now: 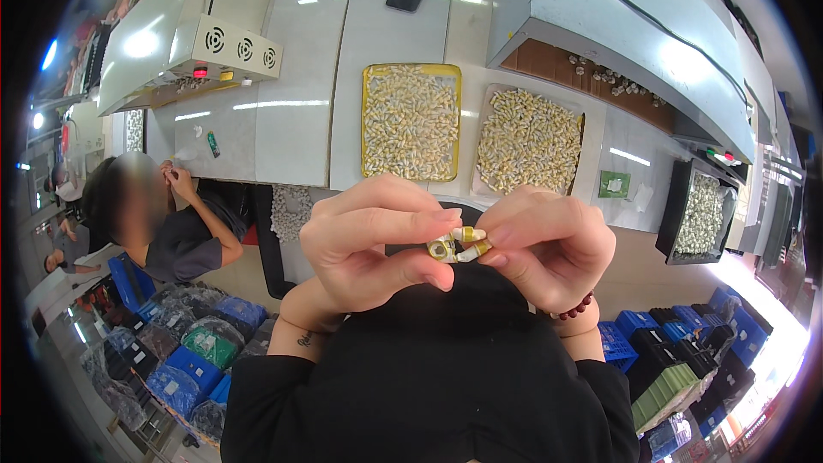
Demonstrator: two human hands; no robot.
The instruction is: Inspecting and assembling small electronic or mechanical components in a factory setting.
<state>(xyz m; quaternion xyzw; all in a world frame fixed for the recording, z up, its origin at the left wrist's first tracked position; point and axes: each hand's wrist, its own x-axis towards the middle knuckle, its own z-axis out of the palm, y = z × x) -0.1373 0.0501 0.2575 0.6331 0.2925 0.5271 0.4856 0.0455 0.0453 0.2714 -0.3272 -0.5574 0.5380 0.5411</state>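
Two hands, one cluster of small parts

The left hand (369,244) and right hand (553,249) each pinch thumb against finger, closed down on small yellow-and-white parts (442,248). These appear to sit on the body side of the workbench's (296,116) near edge; their exact count is hard to tell. They look light, stiff and perhaps slick, best gripped by their sides. Beyond lie a yellow-rimmed tray (365,120) and a second tray (584,133); bare surface stretches left.
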